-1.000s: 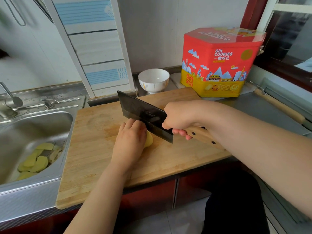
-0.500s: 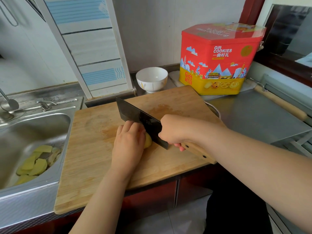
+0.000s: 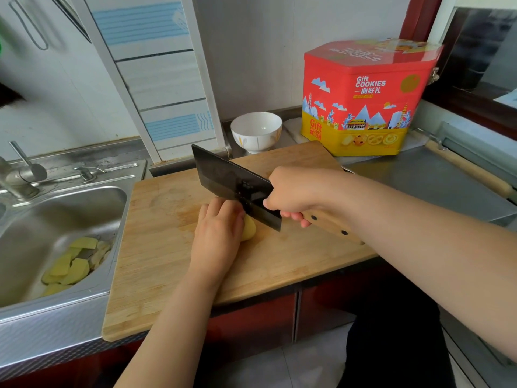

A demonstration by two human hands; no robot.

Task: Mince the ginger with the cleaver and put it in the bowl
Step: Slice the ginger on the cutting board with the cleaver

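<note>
the ginger sits near the middle of the wooden cutting board, a pale yellow peeled knob, mostly hidden under my left hand. only its right end shows. i judge it firm and fibrous but small, and wet enough on the peeled face to skid, so it wants pinning from above with the fingertips tucked back from the blade. my left hand is curled down over it, holding it to the board. just right of it the cleaver stands edge down, its dark blade tilted and close against my left knuckles; i cannot tell whether the edge has bitten in. my right hand is wrapped round the wooden handle where it meets the blade. the cleaver looks heavy, so its own weight should do much of the cutting. the white bowl waits at the far side, just beyond the board, beside a red cookie tin. left of the board, peelings lie in the steel sink.
</note>
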